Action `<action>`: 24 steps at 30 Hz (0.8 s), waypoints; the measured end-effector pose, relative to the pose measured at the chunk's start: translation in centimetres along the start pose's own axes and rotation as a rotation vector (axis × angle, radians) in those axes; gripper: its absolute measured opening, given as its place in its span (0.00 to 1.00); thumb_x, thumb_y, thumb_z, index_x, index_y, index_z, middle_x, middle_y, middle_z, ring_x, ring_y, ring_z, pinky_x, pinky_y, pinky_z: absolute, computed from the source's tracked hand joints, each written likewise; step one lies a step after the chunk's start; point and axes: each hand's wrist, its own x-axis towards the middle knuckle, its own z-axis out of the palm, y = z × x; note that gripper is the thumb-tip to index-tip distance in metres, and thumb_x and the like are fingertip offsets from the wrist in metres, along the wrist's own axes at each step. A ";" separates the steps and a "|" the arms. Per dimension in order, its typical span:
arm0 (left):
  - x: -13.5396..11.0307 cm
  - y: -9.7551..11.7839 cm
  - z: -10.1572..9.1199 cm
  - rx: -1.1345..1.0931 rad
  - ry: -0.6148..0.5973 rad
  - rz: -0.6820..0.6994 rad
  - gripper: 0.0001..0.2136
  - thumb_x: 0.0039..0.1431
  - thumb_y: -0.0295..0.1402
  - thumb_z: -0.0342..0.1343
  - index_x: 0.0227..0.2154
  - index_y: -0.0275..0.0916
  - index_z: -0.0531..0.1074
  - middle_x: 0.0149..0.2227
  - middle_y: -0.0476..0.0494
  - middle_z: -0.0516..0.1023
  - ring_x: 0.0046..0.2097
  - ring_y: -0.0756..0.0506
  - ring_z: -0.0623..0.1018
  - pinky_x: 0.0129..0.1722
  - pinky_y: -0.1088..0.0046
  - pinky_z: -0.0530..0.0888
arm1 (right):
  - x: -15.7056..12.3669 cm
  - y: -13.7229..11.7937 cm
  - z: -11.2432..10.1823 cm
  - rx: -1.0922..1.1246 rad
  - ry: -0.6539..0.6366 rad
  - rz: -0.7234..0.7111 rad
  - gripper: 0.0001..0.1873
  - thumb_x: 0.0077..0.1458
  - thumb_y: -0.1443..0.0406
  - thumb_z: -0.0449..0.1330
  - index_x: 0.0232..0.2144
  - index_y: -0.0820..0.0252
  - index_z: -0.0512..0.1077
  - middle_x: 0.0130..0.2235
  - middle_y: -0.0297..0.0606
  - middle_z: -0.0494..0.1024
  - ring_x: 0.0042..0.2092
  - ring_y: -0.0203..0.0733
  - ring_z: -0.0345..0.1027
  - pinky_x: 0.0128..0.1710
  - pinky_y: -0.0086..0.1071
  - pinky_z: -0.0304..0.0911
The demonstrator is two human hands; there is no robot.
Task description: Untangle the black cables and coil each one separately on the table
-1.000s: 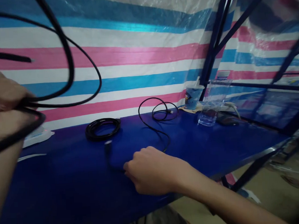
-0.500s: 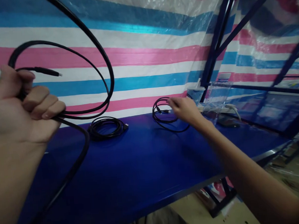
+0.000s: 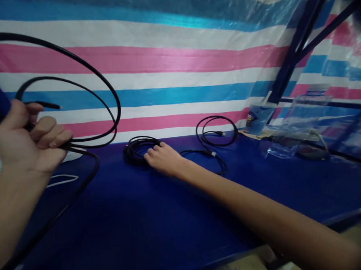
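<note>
My left hand point(image 3: 35, 138), raised at the left, is closed around a thick black cable point(image 3: 113, 94). The cable loops up and right of the fist, and one length hangs down toward the lower left. A thin black plug end point(image 3: 50, 104) sticks out by the thumb. Lower down, my right hand point(image 3: 162, 157) is closed on the right side of a coiled black USB cable point(image 3: 134, 147) lying on the blue table point(image 3: 136, 218). Its fingers cover that side of the coil, including where its plug would show.
Another black cable point(image 3: 234, 126) lies loosely looped to the right, with USB plugs showing. Farther right are a printed cup point(image 3: 258, 117), a clear plastic container point(image 3: 303, 116) and a dark flat object point(image 3: 313, 151). A white cord point(image 3: 64, 176) lies left. A striped plastic sheet point(image 3: 164, 63) hangs behind.
My right hand has moved left from the looped cable to the coiled one. The looped cable now lies opened wider. My left hand still holds the thick cable, and the view has shifted.
</note>
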 end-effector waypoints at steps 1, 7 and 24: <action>0.0 -0.1 -0.5 0.021 -0.042 0.035 0.18 0.69 0.36 0.38 0.23 0.36 0.62 0.14 0.57 0.38 0.14 0.56 0.40 0.11 0.82 0.46 | 0.6 0.2 0.1 -0.002 0.016 0.010 0.15 0.62 0.74 0.46 0.44 0.69 0.70 0.42 0.47 0.76 0.44 0.49 0.70 0.41 0.40 0.62; -0.4 0.3 -0.9 0.078 -0.152 0.087 0.19 0.69 0.35 0.37 0.23 0.36 0.63 0.14 0.57 0.39 0.15 0.56 0.41 0.11 0.82 0.47 | 2.5 -0.1 1.4 0.028 0.070 0.014 0.17 0.62 0.73 0.45 0.47 0.65 0.70 0.44 0.48 0.74 0.42 0.48 0.70 0.34 0.36 0.60; -4.3 -4.8 8.8 0.119 -0.112 -0.116 0.17 0.67 0.37 0.42 0.22 0.38 0.64 0.11 0.59 0.43 0.14 0.55 0.42 0.12 0.80 0.48 | -10.1 -6.4 -9.6 0.501 0.647 0.092 0.23 0.55 0.70 0.56 0.53 0.54 0.64 0.45 0.39 0.75 0.46 0.42 0.68 0.47 0.36 0.63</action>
